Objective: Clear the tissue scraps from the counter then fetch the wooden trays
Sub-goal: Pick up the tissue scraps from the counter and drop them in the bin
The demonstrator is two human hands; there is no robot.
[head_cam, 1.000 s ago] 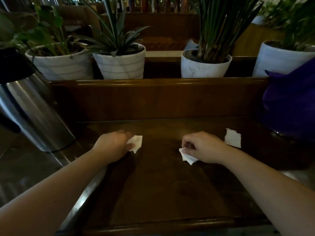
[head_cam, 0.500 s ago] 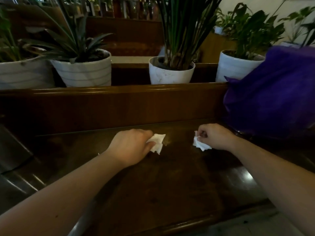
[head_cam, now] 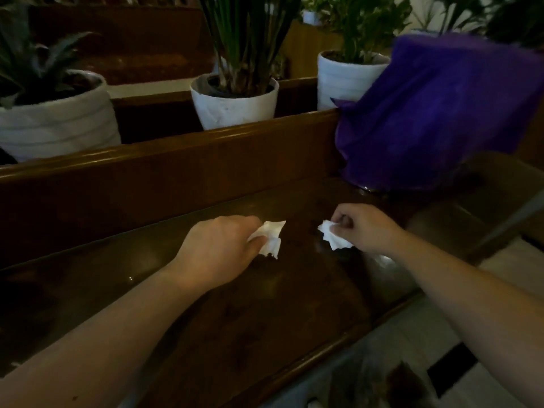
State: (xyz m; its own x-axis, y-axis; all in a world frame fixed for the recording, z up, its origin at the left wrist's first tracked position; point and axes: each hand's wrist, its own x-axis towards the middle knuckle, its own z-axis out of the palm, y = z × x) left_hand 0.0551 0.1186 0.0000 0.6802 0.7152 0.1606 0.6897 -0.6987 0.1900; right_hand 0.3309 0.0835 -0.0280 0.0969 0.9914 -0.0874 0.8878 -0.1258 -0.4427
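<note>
My left hand (head_cam: 219, 245) pinches a white tissue scrap (head_cam: 272, 238) just above the dark wooden counter (head_cam: 250, 313). A hand's width to its right, my right hand (head_cam: 363, 228) holds crumpled white tissue scraps (head_cam: 334, 238), which stick out below its fingers. Both hands hover over the middle of the counter, apart from each other. No loose scrap shows on the counter. No wooden trays are in view.
A raised wooden ledge (head_cam: 176, 154) backs the counter, with white plant pots (head_cam: 235, 104) behind it. A purple cloth (head_cam: 435, 113) covers something at the back right. Pale floor (head_cam: 412, 343) lies beyond the counter's front edge at the lower right.
The view has swung to the right. My right hand has picked up the scrap that lay at the right. Both hands have lifted their scraps and moved closer together.
</note>
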